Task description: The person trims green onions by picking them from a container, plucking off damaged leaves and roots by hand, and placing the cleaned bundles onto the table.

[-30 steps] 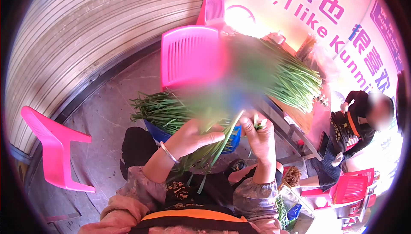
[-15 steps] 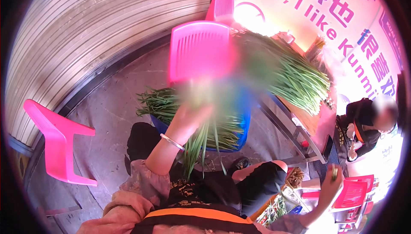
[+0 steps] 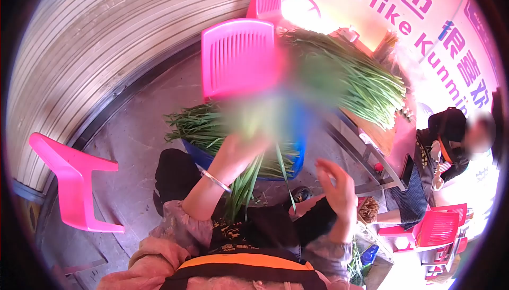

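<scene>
My left hand (image 3: 246, 149) is closed around a bunch of chives (image 3: 248, 184), long and green, whose ends hang down over my dark apron. The top of that hand and bunch is blurred. Under it stands a blue crate (image 3: 193, 152) with more chives (image 3: 193, 125) lying in it. To the right of the crate, my right hand (image 3: 339, 192) is raised with its fingers stretched out, and I see nothing in it. One loose leaf hangs between the two hands.
A big pile of chives (image 3: 371, 88) lies on a table (image 3: 379, 139) at the upper right. Pink chairs (image 3: 238, 54) stand ahead, with another pink chair (image 3: 74, 184) at left. A person (image 3: 448, 141) sits at right near red chairs (image 3: 437, 226). Cut greens (image 3: 356, 263) lie low at right.
My right hand has come inward from the far right, where it held a small greenish piece; that piece no longer shows. My left hand keeps its bunch, nearly in place.
</scene>
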{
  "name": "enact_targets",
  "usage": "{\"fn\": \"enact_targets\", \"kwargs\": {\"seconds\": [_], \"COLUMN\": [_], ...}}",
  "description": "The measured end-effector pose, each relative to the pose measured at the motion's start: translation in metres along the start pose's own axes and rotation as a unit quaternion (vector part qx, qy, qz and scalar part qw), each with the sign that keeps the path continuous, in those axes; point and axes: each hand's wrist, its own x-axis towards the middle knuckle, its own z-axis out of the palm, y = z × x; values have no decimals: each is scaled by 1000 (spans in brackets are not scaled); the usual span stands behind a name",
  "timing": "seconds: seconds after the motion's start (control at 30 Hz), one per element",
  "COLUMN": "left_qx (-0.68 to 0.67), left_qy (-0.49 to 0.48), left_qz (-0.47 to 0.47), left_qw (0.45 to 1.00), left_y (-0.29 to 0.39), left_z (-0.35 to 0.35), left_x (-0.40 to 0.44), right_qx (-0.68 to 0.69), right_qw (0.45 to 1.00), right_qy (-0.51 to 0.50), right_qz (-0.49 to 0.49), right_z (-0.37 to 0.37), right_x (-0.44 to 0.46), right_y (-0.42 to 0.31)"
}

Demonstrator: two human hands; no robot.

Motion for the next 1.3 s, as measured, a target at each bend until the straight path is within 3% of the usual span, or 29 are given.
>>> {"fn": "enact_targets", "kwargs": {"seconds": [0.03, 0.13, 0.23, 0.3, 0.4, 0.47, 0.5, 0.63, 0.7, 0.83, 0.93, 1.1, 1.3], "left_qx": [10, 82, 54, 102, 32, 1, -1, 3, 10, 51, 165, 235, 230], "left_qy": [13, 59, 78, 65, 40, 23, 24, 41, 49, 31, 20, -25, -49], "left_qz": [6, -2, 35, 15, 30, 69, 45, -25, -36, -16, 82, 239, 217], "left_qw": [1000, 995, 995, 993, 998, 997, 999, 999, 998, 998, 983, 942, 948], "left_y": [0, 18, 20, 20, 6, -8, -8, -4, -10, -11, -13, -6, 9], "left_z": [-3, -14, -21, -29, -28, -26, -26, -22, -20, -5, 6, 34, 42], "left_x": [-2, -14, -22, -30, -33, -29, -30, -32, -29, -28, -27, -21, -10], "right_qx": [17, -10, -93, -175, -302, -331, -345, -200, -60, 86, 281, 308, 215], "right_qw": [999, 1000, 995, 982, 936, 925, 920, 974, 992, 985, 945, 940, 955], "right_qy": [-13, 1, 14, -44, -133, -129, -126, -15, 20, 132, 169, 129, 105], "right_qz": [-47, 11, 21, 49, 122, 132, 138, 103, 107, 65, -2, -70, -174], "right_z": [14, 40, 77, 96, 121, 130, 132, 115, 94, 52, 30, 23, 27], "right_x": [14, 50, 68, 69, 58, 46, 43, 44, 48, 55, 46, 18, 11], "right_y": [0, 18, 106, 144, 182, 190, 190, 179, 142, 65, 15, -41, -62]}}
